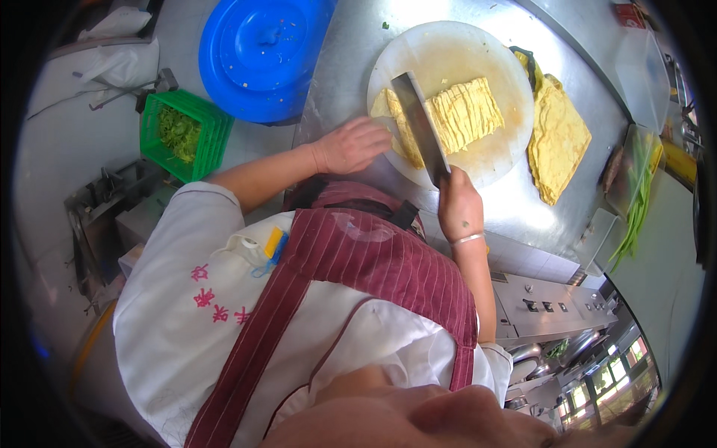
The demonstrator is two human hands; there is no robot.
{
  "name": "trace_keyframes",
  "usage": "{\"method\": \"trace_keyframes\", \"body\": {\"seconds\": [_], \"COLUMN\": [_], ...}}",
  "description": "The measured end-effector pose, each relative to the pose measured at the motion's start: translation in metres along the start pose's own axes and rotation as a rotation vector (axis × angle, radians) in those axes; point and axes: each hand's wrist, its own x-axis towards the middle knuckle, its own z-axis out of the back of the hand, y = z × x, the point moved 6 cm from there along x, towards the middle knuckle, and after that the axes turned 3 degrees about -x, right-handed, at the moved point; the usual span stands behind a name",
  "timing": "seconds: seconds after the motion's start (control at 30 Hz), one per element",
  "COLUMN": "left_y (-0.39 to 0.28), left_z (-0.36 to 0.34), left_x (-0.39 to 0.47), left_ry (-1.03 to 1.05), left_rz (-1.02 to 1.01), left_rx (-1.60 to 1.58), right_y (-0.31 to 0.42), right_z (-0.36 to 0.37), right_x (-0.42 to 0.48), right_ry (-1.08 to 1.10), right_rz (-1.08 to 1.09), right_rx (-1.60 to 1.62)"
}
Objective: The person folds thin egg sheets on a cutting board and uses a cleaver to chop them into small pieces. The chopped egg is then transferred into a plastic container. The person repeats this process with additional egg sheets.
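My right hand [460,206] grips the handle of a cleaver [420,126], whose broad blade slants over a round white cutting board [448,50]. Right of the blade lies a block of layered yellow sheets, resembling thin omelette, cut into strips [468,115]. Left of it are further folded yellow pieces [404,129], partly hidden by the blade. My left hand [355,145] is loosely bent, palm down, at the board's left edge, its fingertips close to these pieces; nothing shows in it. A stack of uncut yellow sheets [557,140] rests on the steel table right of the board.
A blue plastic lid [218,61] with food scraps is at the upper left. Below it, stacked green baskets [215,140] hold leafy greens [179,134]. At the right stand clear containers, one with long green stalks [636,218]. A steel stove [549,305] is at lower right.
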Motion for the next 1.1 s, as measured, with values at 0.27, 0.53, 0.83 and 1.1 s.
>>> {"method": "trace_keyframes", "body": {"seconds": [0.27, 0.53, 0.83, 1.1], "left_y": [0.005, 0.009, 0.028, 0.019], "left_z": [-0.005, 0.000, -0.009, -0.032], "left_x": [-0.003, 0.006, 0.117, 0.207], "left_ry": [0.016, 0.103, 0.173, 0.291], "left_rz": [0.028, -0.071, -0.356, -0.299], "left_rx": [0.046, 0.017, 0.002, 0.239], "right_y": [-0.007, -0.023, -0.100, -0.119], "right_z": [-0.013, -0.019, 0.040, 0.035], "right_x": [0.008, -0.002, -0.057, -0.097], "right_ry": [-0.067, -0.029, -0.439, -0.567], "right_rz": [-0.005, -0.052, -0.439, -0.594], "right_rx": [0.075, 0.147, 0.577, 0.677]}}
